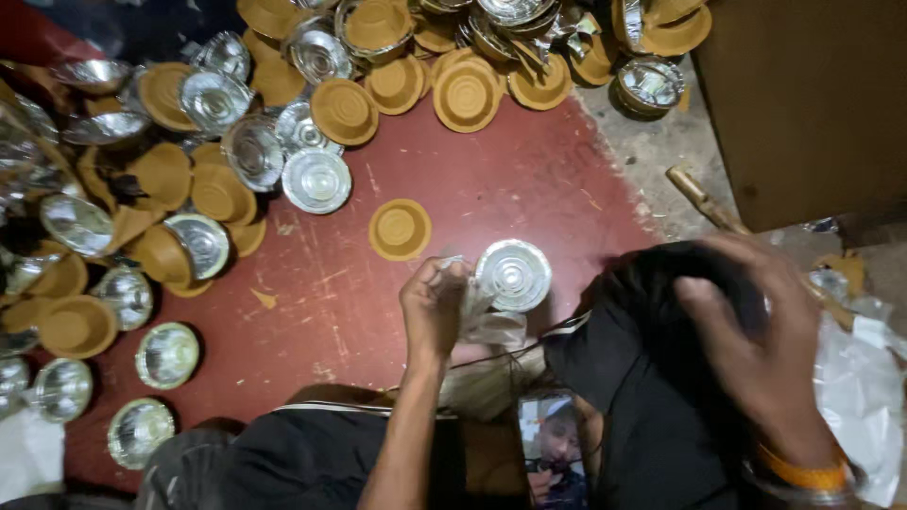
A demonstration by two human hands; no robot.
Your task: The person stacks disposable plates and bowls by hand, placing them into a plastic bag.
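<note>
- A red floor (529,189) was covered at far left by a heap of small bowls (217,142), some silver-lined, some plain brown.
- A black cloth (652,378) was pressed at near right by the right hand (756,331), its fingers spread and curled over the cloth.
- Thin clear plastic (491,326) was pinched by the closed left hand (435,302).
- A silver bowl (513,274) lay just right of that hand, touching the plastic.
- A lone brown bowl (400,229) lay a little farther off.

Dark red painted floor (529,179), scuffed and chipped.
Round brown paper bowls (400,229) and silver foil-lined bowls (316,179) lie scattered on it.
</note>
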